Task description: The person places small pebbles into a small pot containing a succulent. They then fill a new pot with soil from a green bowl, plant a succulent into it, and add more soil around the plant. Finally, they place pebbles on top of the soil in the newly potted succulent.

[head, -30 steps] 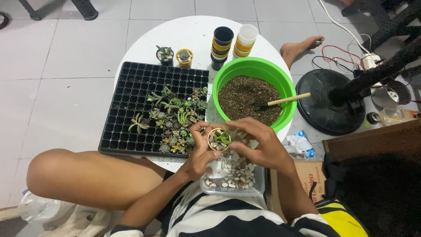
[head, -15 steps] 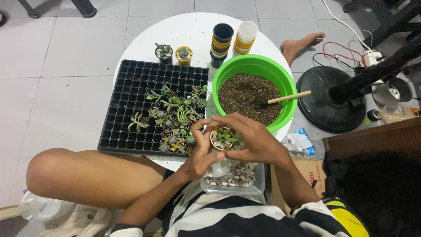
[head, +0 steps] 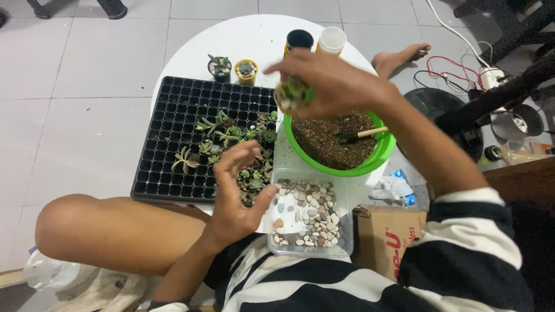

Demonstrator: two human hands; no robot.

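Observation:
My right hand (head: 332, 81) grips a small pot with a green succulent (head: 291, 92) and holds it in the air above the black seedling tray (head: 173, 138), near the green bowl of soil (head: 335, 141). My left hand (head: 240, 190) hangs open with fingers spread, holding nothing, beside the clear box of pebbles (head: 309, 214) and over the succulents (head: 234, 138) lying on the tray.
Two small potted succulents (head: 232, 68) stand at the far side of the round white table (head: 243, 40), next to stacks of small pots (head: 317, 40). A wooden-handled scoop (head: 361, 134) lies in the soil. A cardboard box (head: 387, 234), cables and a fan base (head: 439, 110) sit to the right.
My right hand has lifted the potted succulent away from my lap and carried it forward over the tray. My left hand let go of the pot and opened.

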